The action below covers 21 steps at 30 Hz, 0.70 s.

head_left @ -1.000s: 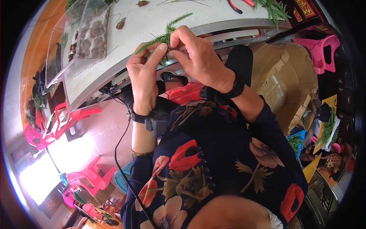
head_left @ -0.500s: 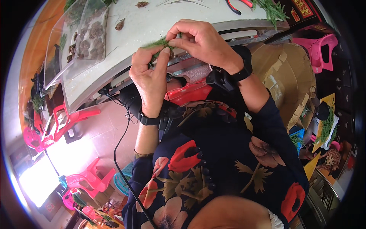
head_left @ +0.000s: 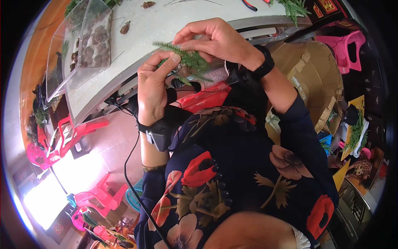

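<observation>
Over the front edge of the white table [head_left: 141, 27], both my hands are at a green artificial evergreen sprig [head_left: 195, 62]. My left hand [head_left: 154, 81] is closed, its thumb and forefinger pinching the stem end. The thumb and fingers of my right hand [head_left: 213, 43] are pinched together at the sprig's upper side; its leaves partly hide the exact grip. A brownish pine cone [head_left: 183, 69] shows among the leaves just below my fingers. The sprig's right part is blurred by motion.
A clear plastic box [head_left: 58, 70] and a tray of pine cones [head_left: 98, 39] stand at the table's left. Loose pine cones [head_left: 125, 28], thin wires [head_left: 195, 2] and red-handled pliers [head_left: 250, 5] lie farther back. A torn cardboard box [head_left: 309, 79] is at my right. A black cable [head_left: 127, 166] hangs at my left.
The sprig has turned, so its leaves now spread to the right and the cone shows more. My left hand has shifted slightly left and its wrist has rotated. My right hand has moved a little up-left.
</observation>
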{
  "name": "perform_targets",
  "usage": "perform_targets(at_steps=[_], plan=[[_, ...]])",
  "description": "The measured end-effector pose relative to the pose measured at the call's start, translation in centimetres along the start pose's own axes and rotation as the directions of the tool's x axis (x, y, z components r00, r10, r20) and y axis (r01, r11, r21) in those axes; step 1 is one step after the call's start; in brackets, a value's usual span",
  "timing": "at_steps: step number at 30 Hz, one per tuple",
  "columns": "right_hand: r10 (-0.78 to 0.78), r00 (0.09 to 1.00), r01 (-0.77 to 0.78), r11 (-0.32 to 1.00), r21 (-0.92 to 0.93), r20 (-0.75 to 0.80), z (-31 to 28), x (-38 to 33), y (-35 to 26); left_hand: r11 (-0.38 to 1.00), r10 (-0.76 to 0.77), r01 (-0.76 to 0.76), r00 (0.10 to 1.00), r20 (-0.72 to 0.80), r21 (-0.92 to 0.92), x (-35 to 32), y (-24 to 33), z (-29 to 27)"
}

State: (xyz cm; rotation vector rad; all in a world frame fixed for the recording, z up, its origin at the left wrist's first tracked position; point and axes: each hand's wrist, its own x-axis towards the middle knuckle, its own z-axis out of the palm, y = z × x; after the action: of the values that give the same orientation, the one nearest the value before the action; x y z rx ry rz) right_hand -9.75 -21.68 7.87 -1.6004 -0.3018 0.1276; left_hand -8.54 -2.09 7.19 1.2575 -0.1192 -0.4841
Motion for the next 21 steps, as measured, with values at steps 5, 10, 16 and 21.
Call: perform_targets(at_steps=[5,10,16,21], plan=[[-0.403,0.911,0.412,0.893,-0.184,0.083,-0.9,1.5,1.0,0.994,-0.099,0.103,0.983,0.157,-0.024,0.4,0.4,-1.1],[-0.613,0.773,0.625,0.690,-0.365,0.165,-1.1,1.3,0.5,0.981,-0.158,0.179,0.958,0.239,-0.069,0.5,0.4,-1.3],[-0.621,0.756,0.644,0.648,-0.407,0.207,-0.8,0.6,-0.5,0.960,-0.218,0.261,0.924,0.314,-0.104,0.9,0.2,-2.4],[-0.512,0.841,0.538,0.761,-0.362,0.174,-0.5,0.3,-0.4,0.962,-0.239,0.269,0.915,0.324,-0.049,0.7,1.0,-2.1]])
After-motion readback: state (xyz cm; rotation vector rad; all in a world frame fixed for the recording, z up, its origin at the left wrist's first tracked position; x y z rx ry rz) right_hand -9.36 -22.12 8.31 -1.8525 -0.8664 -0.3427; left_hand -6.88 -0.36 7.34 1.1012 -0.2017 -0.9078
